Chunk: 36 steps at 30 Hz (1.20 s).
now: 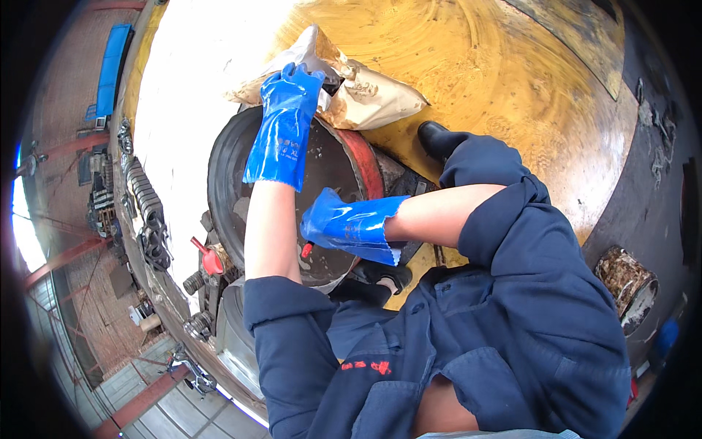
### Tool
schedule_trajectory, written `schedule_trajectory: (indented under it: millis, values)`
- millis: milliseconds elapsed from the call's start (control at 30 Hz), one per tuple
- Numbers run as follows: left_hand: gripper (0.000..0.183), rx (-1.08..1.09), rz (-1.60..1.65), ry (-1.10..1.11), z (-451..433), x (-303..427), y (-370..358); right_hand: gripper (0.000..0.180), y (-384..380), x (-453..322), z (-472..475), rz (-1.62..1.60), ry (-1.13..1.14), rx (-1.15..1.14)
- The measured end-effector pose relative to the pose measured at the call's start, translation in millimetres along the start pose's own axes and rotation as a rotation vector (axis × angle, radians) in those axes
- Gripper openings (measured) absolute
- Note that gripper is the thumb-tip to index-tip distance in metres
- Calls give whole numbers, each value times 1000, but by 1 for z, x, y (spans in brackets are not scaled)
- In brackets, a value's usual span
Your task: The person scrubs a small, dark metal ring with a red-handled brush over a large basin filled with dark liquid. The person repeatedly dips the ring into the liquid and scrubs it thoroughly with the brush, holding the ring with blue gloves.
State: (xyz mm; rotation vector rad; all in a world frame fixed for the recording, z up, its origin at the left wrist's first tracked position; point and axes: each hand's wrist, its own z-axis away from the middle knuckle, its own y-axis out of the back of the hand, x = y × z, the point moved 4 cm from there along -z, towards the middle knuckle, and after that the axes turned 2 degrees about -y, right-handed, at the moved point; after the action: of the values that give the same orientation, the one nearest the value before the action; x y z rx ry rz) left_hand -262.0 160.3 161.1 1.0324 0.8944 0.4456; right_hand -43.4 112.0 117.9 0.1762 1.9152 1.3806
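My left hand (290, 110), in a long blue rubber glove, grips the upper part of a torn brown paper sack (373, 96). The sack lies at the far edge of a large round metal vessel (329, 159), and a dark gap shows in its torn side. My right hand (345, 222), gloved the same way, is closed over the near part of the vessel. From that fist sticks out the red end of a small tool (307, 250); the rest of it is hidden by the glove. Grey residue coats the vessel's inside, and part of its rim (364, 162) is red.
A red scoop-like object (208, 258) sits beside the vessel on the left, near rusty bolts (194, 282). Coil springs (143, 200) lie farther left along an edge. My shoe (433, 137) rests on the worn yellow floor (482, 82). A stained can (625, 280) stands at right.
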Motion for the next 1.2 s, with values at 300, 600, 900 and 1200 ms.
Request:
schedule_trajectory:
  millis: [300,600,900,1200]
  values:
    - [29,231,332,255,80,-70,-37,25,17,25,-16,-13,-133,-454]
    - [69,-296,1546,600,271,22,-221,30,35,67,-24,-99,-392,-340]
    - [83,-437,1478,621,280,96,-257,28,36,46,-26,-90,-401,-290]
    - [55,-398,1691,752,271,107,-242,24,33,53,-30,-97,-402,-188]
